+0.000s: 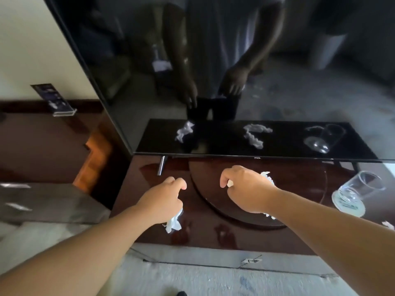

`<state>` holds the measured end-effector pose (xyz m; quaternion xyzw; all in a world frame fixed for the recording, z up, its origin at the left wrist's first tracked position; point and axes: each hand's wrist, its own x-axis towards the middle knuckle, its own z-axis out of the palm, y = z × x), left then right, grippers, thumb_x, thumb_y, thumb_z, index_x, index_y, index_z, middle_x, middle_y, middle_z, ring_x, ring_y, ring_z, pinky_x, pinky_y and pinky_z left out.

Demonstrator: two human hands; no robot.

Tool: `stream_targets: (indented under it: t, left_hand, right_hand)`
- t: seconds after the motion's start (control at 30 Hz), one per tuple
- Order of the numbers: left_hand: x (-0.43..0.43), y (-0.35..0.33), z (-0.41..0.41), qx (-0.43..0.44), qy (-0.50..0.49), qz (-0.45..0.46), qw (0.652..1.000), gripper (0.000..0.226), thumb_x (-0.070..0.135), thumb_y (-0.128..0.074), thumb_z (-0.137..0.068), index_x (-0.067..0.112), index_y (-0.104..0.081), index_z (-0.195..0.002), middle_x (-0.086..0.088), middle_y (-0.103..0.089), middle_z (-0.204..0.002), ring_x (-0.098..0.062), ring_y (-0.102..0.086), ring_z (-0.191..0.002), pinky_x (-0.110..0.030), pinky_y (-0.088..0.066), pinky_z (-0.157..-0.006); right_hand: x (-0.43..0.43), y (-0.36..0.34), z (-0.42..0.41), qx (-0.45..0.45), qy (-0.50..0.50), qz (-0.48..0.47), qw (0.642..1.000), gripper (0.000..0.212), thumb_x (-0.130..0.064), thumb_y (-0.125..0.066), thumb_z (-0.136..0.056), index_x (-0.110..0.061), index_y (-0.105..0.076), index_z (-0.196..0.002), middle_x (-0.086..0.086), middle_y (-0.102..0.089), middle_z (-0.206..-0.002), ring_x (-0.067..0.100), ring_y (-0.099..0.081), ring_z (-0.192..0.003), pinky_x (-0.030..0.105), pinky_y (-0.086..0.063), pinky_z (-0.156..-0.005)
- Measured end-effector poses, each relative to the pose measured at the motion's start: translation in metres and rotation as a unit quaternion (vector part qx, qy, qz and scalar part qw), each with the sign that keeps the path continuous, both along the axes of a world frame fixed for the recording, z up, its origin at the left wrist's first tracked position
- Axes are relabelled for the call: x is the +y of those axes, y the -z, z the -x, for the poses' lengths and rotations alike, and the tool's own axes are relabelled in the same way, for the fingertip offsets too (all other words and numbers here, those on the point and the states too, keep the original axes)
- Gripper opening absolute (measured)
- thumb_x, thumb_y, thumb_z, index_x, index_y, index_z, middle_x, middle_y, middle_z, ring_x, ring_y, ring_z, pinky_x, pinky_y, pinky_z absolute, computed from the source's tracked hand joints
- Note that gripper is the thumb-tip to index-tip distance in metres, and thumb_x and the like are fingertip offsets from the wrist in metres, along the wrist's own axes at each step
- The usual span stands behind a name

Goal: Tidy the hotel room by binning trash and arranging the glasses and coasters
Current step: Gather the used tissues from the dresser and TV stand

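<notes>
My left hand [164, 199] is closed around a crumpled white tissue [174, 223] that hangs out below the fist, just above the glossy dark cabinet top [203, 231]. My right hand [245, 189] grips a second crumpled tissue [268, 177], whose ends stick out past the knuckles and under the wrist, over a round dark tray [299, 184]. At the right, a clear glass [361, 185] lies tipped on its side on a round white coaster [350, 205]. Another bit of white paper [388, 224] lies at the right edge.
A large black TV [213, 71] stands at the back of the cabinet on metal feet [161, 165] and mirrors the hands, tissues and glass. A leaflet in a clear stand [57, 101] is on the lower unit at left. Carpet and a cable [192, 263] lie below.
</notes>
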<state>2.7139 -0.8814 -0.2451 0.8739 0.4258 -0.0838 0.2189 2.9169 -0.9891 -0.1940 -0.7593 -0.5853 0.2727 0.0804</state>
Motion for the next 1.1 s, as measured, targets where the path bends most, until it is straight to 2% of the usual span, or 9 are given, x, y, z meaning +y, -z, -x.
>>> stream_targets:
  t: [0.13, 0.23, 0.43, 0.6, 0.77, 0.87, 0.93, 1.0, 1.1]
  left_hand:
    - [0.001, 0.027, 0.012, 0.018, -0.025, 0.019, 0.999, 0.031, 0.017, -0.043, -0.089, 0.027, -0.048, -0.118, 0.006, -0.046, -0.118, -0.022, -0.057, -0.089, -0.032, -0.041, -0.072]
    - [0.002, 0.053, 0.02, 0.013, -0.043, 0.026, 0.999, 0.032, 0.015, -0.044, -0.09, 0.026, -0.046, -0.12, 0.004, -0.044, -0.127, -0.027, -0.059, -0.091, -0.035, -0.048, -0.077]
    - [0.004, 0.091, 0.024, 0.031, -0.065, 0.03, 0.997, 0.042, 0.012, -0.047, -0.088, 0.026, -0.041, -0.127, -0.002, -0.035, -0.13, -0.031, -0.058, -0.079, -0.036, -0.049, -0.068]
    - [0.01, 0.112, 0.018, 0.047, -0.049, 0.028, 0.997, 0.06, 0.016, -0.056, -0.084, 0.031, -0.034, -0.139, -0.006, -0.024, -0.143, -0.035, -0.062, -0.085, -0.036, -0.049, -0.068]
    - [0.007, 0.123, 0.019, 0.054, -0.044, 0.036, 0.997, 0.032, 0.012, -0.06, -0.084, 0.021, -0.048, -0.112, -0.007, -0.03, -0.133, -0.032, -0.059, -0.076, -0.035, -0.047, -0.062]
    - [0.009, 0.125, 0.017, 0.03, -0.024, 0.049, 0.998, 0.016, 0.006, -0.051, -0.088, 0.014, -0.048, -0.102, -0.005, -0.036, -0.135, -0.025, -0.059, -0.094, -0.03, -0.042, -0.067]
    - [0.01, 0.122, 0.014, 0.023, -0.02, 0.06, 0.998, 0.008, 0.009, -0.048, -0.09, 0.013, -0.047, -0.098, -0.006, -0.049, -0.121, -0.026, -0.061, -0.095, -0.035, -0.048, -0.071]
    - [0.011, 0.114, 0.008, 0.023, -0.024, 0.056, 0.998, 0.01, 0.014, -0.049, -0.091, 0.012, -0.047, -0.1, -0.006, -0.052, -0.106, -0.031, -0.06, -0.086, -0.036, -0.043, -0.066]
    - [0.014, 0.099, -0.003, 0.003, -0.019, 0.028, 0.999, 0.018, 0.013, -0.053, -0.085, 0.013, -0.048, -0.102, -0.003, -0.055, -0.103, -0.031, -0.057, -0.09, -0.035, -0.04, -0.069]
  right_hand:
    - [0.009, 0.021, 0.008, 0.017, -0.017, 0.013, 1.0, 0.027, -0.01, -0.042, -0.091, -0.027, -0.058, -0.103, -0.008, -0.049, -0.109, 0.015, -0.055, -0.089, 0.019, -0.038, -0.063]
    - [0.012, 0.036, 0.014, 0.025, -0.016, 0.031, 0.999, 0.026, -0.009, -0.043, -0.09, -0.026, -0.059, -0.102, -0.006, -0.05, -0.108, 0.017, -0.057, -0.089, 0.024, -0.044, -0.071]
    - [0.014, 0.065, 0.016, 0.026, 0.005, 0.06, 0.998, 0.027, -0.008, -0.042, -0.09, -0.027, -0.06, -0.099, -0.008, -0.05, -0.106, 0.014, -0.057, -0.085, 0.016, -0.039, -0.061]
    - [0.013, 0.081, 0.014, 0.021, 0.027, 0.074, 0.997, 0.027, -0.01, -0.043, -0.09, -0.028, -0.06, -0.098, -0.009, -0.051, -0.105, 0.012, -0.056, -0.084, 0.021, -0.042, -0.062]
    - [0.01, 0.092, 0.013, 0.026, 0.04, 0.082, 0.995, 0.026, -0.01, -0.043, -0.091, -0.03, -0.059, -0.096, -0.01, -0.049, -0.102, 0.008, -0.053, -0.078, 0.019, -0.038, -0.059]
    - [0.01, 0.097, 0.014, 0.026, 0.047, 0.084, 0.995, 0.026, -0.01, -0.044, -0.09, -0.03, -0.059, -0.095, -0.01, -0.049, -0.101, 0.011, -0.056, -0.081, 0.024, -0.042, -0.064]
    - [0.01, 0.098, 0.016, 0.029, 0.053, 0.085, 0.995, 0.025, -0.01, -0.044, -0.09, -0.029, -0.06, -0.095, -0.01, -0.049, -0.101, 0.013, -0.057, -0.082, 0.025, -0.044, -0.066]
    - [0.01, 0.096, 0.016, 0.031, 0.056, 0.082, 0.995, 0.025, -0.01, -0.044, -0.09, -0.029, -0.06, -0.095, -0.01, -0.049, -0.102, 0.013, -0.056, -0.083, 0.024, -0.043, -0.066]
    - [0.011, 0.086, 0.015, 0.025, 0.064, 0.074, 0.995, 0.025, -0.01, -0.043, -0.09, -0.028, -0.059, -0.096, -0.009, -0.05, -0.104, 0.012, -0.055, -0.082, 0.021, -0.04, -0.062]
